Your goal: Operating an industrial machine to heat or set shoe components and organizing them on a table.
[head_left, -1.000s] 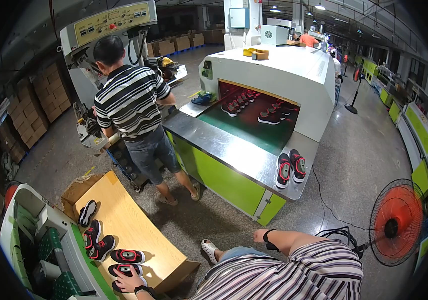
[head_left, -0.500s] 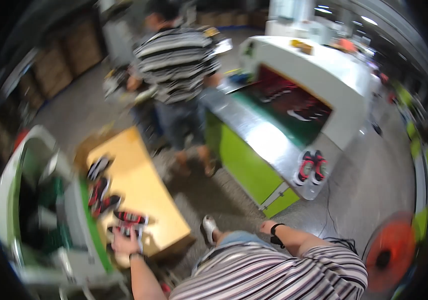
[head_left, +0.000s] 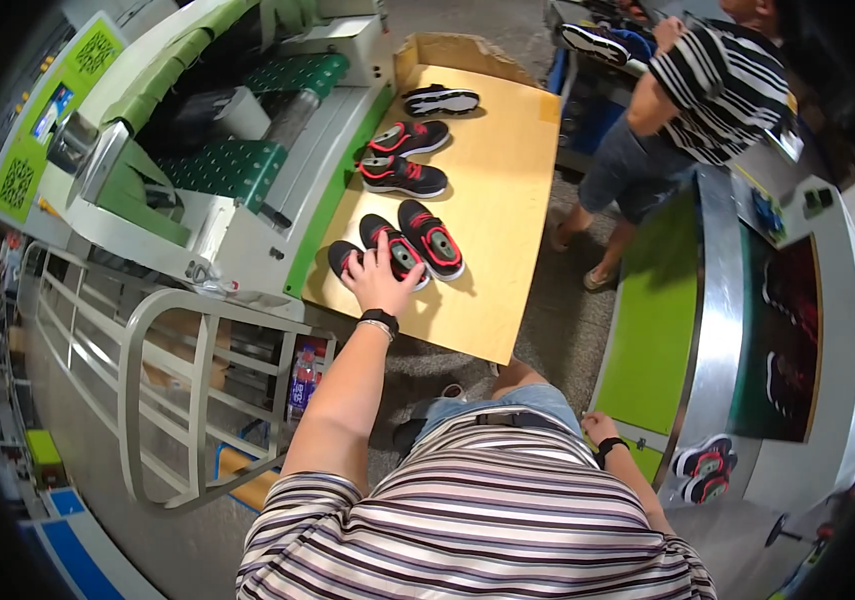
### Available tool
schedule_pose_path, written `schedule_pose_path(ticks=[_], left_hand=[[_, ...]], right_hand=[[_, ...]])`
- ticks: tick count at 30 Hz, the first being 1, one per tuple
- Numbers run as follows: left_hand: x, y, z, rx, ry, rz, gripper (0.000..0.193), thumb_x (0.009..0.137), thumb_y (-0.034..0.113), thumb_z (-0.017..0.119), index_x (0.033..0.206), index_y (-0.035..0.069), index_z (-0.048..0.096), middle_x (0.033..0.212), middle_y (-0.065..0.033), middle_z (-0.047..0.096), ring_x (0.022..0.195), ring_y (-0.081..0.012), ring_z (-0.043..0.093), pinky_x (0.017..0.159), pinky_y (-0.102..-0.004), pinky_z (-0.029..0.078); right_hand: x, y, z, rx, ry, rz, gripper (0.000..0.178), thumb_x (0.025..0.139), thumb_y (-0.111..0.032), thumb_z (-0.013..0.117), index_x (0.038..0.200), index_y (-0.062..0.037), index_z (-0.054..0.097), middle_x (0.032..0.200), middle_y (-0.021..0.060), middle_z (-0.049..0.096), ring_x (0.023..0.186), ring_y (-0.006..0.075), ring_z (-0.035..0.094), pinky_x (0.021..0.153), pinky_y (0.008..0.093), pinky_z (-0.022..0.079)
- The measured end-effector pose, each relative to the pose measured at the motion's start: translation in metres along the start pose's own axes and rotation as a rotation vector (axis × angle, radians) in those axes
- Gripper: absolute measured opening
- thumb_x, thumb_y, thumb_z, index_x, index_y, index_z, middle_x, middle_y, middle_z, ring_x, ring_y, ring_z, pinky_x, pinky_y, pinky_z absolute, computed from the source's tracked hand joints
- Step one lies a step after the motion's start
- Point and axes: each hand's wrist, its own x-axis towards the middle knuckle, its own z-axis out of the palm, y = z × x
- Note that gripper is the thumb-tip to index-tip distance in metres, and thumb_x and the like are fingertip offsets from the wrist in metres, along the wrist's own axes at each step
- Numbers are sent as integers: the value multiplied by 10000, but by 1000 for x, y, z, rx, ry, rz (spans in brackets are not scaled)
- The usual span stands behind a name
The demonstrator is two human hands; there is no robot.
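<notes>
My left hand [head_left: 381, 283] rests with its fingers spread over two black sneakers with red trim at the near end of a wooden table [head_left: 503, 200]. The middle sneaker [head_left: 403, 258] lies under my index finger and thumb; other fingertips touch the left sneaker [head_left: 340, 257]. Close on their right is another matching sneaker [head_left: 432, 240]. Farther up the table are two more red-laced sneakers [head_left: 404, 177] and a black-and-white sneaker [head_left: 442, 100] on its side. My right hand [head_left: 601, 429] hangs beside the green cabinet, fingers loosely curled, nothing visible in them.
A machine with a dark green conveyor belt [head_left: 218, 175] borders the table's left side. A rounded metal rail [head_left: 198, 400] stands near my left arm. On the right is a green cabinet [head_left: 648, 320] with a metal top, bearing a pair of sneakers [head_left: 705, 470]. A co-worker [head_left: 708, 90] stands beyond it.
My view has turned left, so the table now sits near the middle and the co-worker at the upper right. My left hand is still at the near sneakers; my right hand stays low.
</notes>
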Motion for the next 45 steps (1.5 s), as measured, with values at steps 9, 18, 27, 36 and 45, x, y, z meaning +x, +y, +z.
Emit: schedule_pose_path(ticks=[9, 18, 27, 36, 45], left_hand=[[11, 3, -4, 17, -34, -16, 902, 745, 602, 701, 1470, 149, 412, 1265, -153, 551, 1289, -419, 370, 1082, -587, 230], [20, 17, -15, -11, -109, -112, 836, 752, 537, 728, 1460, 188, 451, 1315, -119, 538, 1324, -394, 352, 1106, -538, 254], [33, 93, -6, -95, -128, -218, 1004, 810, 392, 738, 1527, -27, 175, 1578, -251, 200, 1464, -449, 160, 1157, -591, 136], [44, 126, 51, -197, -81, -273, 819, 825, 148, 656, 1509, 1, 231, 1522, -249, 267, 1394, -431, 281, 1132, -518, 232], [93, 96, -52, -1409, -134, -735, 613, 822, -59, 616, 1394, 55, 425, 1295, -70, 485, 1239, -161, 456, 1061, -289, 368]], right_hand=[[125, -206, -119, 8, 110, -587, 255, 914, -142, 621, 1140, -28, 650, 928, 157, 697, 873, 311, 670, 813, 371, 529], [207, -407, -159, 81, 362, -1025, 434, 900, -153, 644, 1280, 21, 526, 1271, 227, 550, 1188, 385, 523, 1025, 417, 419], [221, -616, -112, -174, 480, -1422, 725, 873, -286, 684, 1464, -29, 352, 1518, 224, 323, 1423, 400, 270, 1162, 531, 224], [259, -573, -122, 588, 344, -667, 1152, 710, -408, 847, 1482, 101, 160, 1385, 337, 436, 1276, 389, 486, 1083, 403, 378], [218, -594, -170, 992, -88, -806, 704, 875, -30, 674, 1427, -54, 237, 1261, 181, 536, 1116, 215, 569, 944, 333, 486]])
